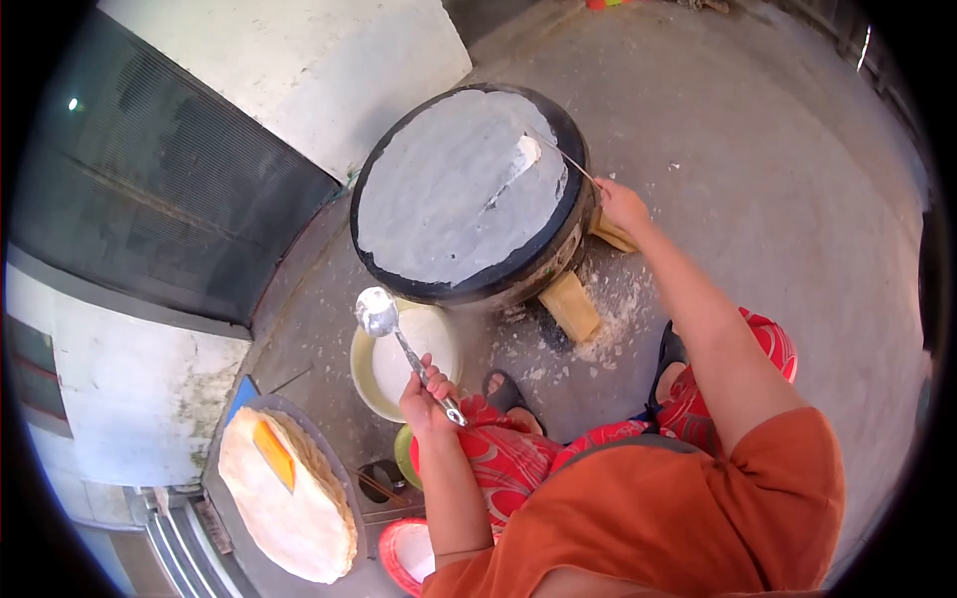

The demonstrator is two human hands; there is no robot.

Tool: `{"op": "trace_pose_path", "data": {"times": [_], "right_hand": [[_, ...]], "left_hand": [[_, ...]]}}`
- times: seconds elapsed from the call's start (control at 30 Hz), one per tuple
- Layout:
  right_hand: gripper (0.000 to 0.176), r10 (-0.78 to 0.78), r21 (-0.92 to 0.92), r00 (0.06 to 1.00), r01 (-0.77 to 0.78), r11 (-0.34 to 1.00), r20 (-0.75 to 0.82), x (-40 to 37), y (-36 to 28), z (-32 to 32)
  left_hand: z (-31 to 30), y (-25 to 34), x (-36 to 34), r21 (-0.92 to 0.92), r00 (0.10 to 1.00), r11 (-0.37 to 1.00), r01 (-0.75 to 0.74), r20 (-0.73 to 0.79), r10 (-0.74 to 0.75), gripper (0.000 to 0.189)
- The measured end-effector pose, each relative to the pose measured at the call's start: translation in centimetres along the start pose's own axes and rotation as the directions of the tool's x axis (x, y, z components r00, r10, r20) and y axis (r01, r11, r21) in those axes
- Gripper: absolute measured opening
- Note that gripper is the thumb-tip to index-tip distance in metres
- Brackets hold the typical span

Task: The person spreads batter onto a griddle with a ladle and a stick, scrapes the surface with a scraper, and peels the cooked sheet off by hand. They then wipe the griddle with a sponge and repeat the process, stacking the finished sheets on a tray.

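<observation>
My left hand (427, 396) is closed around the handle of a metal ladle (377, 312), whose bowl is smeared with white batter. The ladle hangs over a pale bucket of white batter (406, 364). In my right hand (620, 206) is the thin stick of a batter spreader (571, 161). Its batter-coated end (525, 151) rests near the right side of a large round griddle (369, 239). A thin greyish-white layer of batter (454, 194) covers most of the griddle, with a streak running down-left from the spreader.
A stack of pale flatbreads (284, 518) with a yellow-orange scraper (274, 453) on top stands at lower left. Wooden blocks (570, 307) and white crumbs (608, 324) lie below the griddle. A white wall (299, 70) rises behind it. A red-rimmed bowl (391, 553) sits near my left leg.
</observation>
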State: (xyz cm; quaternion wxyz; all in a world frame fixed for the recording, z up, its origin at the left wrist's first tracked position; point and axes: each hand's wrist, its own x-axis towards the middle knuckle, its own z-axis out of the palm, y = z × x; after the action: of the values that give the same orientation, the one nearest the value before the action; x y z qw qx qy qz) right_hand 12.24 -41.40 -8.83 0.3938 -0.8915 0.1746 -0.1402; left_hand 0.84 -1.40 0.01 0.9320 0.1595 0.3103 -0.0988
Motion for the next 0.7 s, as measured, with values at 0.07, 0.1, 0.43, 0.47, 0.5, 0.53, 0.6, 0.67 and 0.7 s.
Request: {"op": "trace_pose_path", "data": {"times": [0.07,0.1,0.43,0.47,0.5,0.53,0.6,0.67,0.7], "right_hand": [[0.03,0.021,0.004,0.991,-0.022,1.0,0.129,0.4,0.9,-0.3],[0.03,0.022,0.005,0.992,-0.022,1.0,0.126,-0.2,0.3,-1.2],[0.029,0.002,-0.056,0.995,0.003,0.998,0.096,-4.2,0.8,-0.3],[0.029,-0.094,-0.108,0.986,0.109,0.988,0.137,-5.1,-0.1,0.7],[0.029,-0.096,-0.108,0.986,0.111,0.988,0.137,-5.6,-1.1,0.5],[0.028,-0.059,-0.059,0.972,0.075,0.995,0.228,-6.1,-1.9,-0.1],[0.027,-0.031,-0.017,0.948,0.038,0.999,0.316,-6.5,-2.7,-2.1],[0.026,0.05,-0.026,0.962,-0.045,0.999,0.269,-6.4,-2.5,-3.9],[0.026,0.046,-0.027,0.961,-0.041,0.999,0.272,-6.8,-2.4,-3.4]], "left_hand": [[-0.2,0.1,0.0,0.01,1.0,1.0,0.009,0.0,-0.009,0.031],[-0.1,0.1,0.1,0.012,1.0,1.0,0.016,0.001,-0.017,0.031],[0.1,-0.3,0.1,0.049,0.997,0.998,0.041,0.069,-0.044,0.032],[0.0,-0.4,0.2,0.093,0.996,0.995,0.04,0.081,-0.048,0.033],[0.0,-0.5,0.2,0.135,0.994,0.99,0.041,0.093,-0.054,0.033],[0.0,-0.7,0.0,0.131,0.994,0.99,0.041,0.093,-0.053,0.033],[0.1,-0.9,-0.3,0.264,0.993,0.964,0.02,0.109,-0.051,0.033],[0.4,-1.3,-0.6,0.335,0.993,0.942,-0.004,0.114,-0.036,0.033],[0.4,-1.5,-1.0,0.409,0.993,0.912,-0.021,0.111,-0.027,0.033]]}}
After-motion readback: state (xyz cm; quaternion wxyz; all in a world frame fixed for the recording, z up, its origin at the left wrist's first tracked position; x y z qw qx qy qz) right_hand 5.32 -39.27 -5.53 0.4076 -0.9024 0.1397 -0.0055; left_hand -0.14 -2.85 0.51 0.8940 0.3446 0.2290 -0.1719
